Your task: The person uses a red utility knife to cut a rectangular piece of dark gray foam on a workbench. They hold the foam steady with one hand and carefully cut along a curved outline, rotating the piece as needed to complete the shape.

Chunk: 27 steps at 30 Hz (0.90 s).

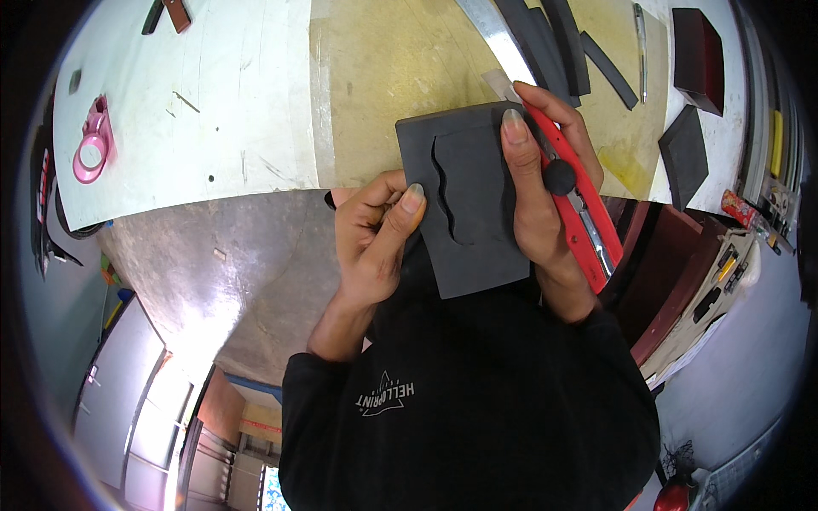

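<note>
A dark grey foam block (475, 200) is held up in front of my chest, at the near edge of the table. A wavy slit runs down its left part, gaping slightly, and a fainter outline continues around the rest of its face. My left hand (368, 234) pinches the block's left edge, thumb on the front face. On the right side, my right hand (544, 200) grips the block with its thumb on top. That same hand also keeps a red utility knife (588, 226) with a black knob against the palm. The knife's tip lies partly behind the fingers.
A yellowish mat (383, 68) covers the middle of the white table (247, 94). Dark foam strips (562, 51), a metal ruler (498, 38) and a pen (641, 55) lie far right, near a dark red block (697, 61) and a black slab (684, 157). A pink tape dispenser (95, 140) sits left.
</note>
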Tool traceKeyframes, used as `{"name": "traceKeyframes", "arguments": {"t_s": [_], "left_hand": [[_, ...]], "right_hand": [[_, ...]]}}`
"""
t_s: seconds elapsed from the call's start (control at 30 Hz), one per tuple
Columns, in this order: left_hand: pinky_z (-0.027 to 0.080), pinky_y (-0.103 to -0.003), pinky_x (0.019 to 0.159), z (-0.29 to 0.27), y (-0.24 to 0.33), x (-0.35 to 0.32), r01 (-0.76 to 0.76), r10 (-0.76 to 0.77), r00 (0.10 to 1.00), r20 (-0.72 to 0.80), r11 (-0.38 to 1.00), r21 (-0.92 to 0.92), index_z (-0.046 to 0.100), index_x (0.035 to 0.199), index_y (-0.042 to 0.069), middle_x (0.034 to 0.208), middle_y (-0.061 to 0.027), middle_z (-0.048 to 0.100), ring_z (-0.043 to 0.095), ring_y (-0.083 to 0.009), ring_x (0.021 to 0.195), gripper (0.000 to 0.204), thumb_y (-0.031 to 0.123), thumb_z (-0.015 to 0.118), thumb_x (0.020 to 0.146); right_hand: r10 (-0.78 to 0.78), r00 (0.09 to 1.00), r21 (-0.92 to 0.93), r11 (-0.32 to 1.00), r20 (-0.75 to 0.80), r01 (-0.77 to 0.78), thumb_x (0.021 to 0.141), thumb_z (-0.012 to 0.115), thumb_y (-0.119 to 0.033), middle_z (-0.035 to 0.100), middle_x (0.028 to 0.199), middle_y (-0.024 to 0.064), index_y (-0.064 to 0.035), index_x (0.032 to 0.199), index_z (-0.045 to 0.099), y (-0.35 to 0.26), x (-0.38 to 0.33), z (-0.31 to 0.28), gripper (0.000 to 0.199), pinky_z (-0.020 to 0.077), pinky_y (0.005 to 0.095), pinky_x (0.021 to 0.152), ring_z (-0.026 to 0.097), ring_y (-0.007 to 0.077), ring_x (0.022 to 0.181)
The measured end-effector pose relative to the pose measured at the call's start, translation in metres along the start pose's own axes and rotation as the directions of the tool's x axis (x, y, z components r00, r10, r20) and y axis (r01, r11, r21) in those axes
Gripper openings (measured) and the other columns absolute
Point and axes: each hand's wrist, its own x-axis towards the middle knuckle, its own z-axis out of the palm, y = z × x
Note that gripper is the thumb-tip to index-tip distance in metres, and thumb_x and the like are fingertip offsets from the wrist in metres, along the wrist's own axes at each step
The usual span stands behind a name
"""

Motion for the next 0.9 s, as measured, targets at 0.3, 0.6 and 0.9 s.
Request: {"name": "traceKeyframes", "arguments": {"t_s": [0.3, 0.6, 0.9], "left_hand": [[0.030, -0.017, 0.065, -0.003, -0.003, 0.002, -0.015, 0.015, 1.000, 0.019, 1.000, -0.022, 0.067, 0.115, -0.008, 0.088, 0.0041, 0.060, 0.042, -0.0003, 0.074, 0.022, 0.011, 0.062, 0.106], [0.029, -0.018, 0.063, -0.004, -0.005, 0.004, 0.052, -0.050, 0.999, 0.019, 0.991, -0.119, 0.064, 0.123, -0.008, 0.085, 0.0049, 0.057, 0.041, -0.0004, 0.071, 0.028, 0.014, 0.058, 0.108], [0.029, -0.018, 0.062, 0.000, -0.006, 0.007, 0.062, -0.062, 0.998, 0.006, 0.981, -0.183, 0.063, 0.124, -0.008, 0.085, 0.0045, 0.059, 0.042, 0.0000, 0.071, 0.028, 0.014, 0.059, 0.107]], "right_hand": [[0.017, 1.000, -0.016, 1.000, -0.012, -0.017, 0.099, 0.075, -0.020, 0.065, 0.095, 0.0046, 0.0005, 0.128, 0.064, 0.002, 0.000, 0.002, 0.038, 0.0491, 0.0231, 0.077, 0.059, 0.0084, 0.084], [0.062, 0.998, -0.059, 0.996, 0.021, -0.061, 0.102, 0.071, -0.023, 0.067, 0.106, 0.0061, 0.0013, 0.132, 0.062, -0.006, -0.002, 0.002, 0.040, 0.0482, 0.0230, 0.085, 0.061, 0.0092, 0.094], [0.042, 0.999, -0.107, 0.993, 0.011, -0.041, 0.101, 0.072, -0.025, 0.067, 0.107, 0.0064, 0.0012, 0.132, 0.062, -0.006, -0.002, 0.003, 0.042, 0.0485, 0.0234, 0.085, 0.062, 0.0096, 0.095]]}}
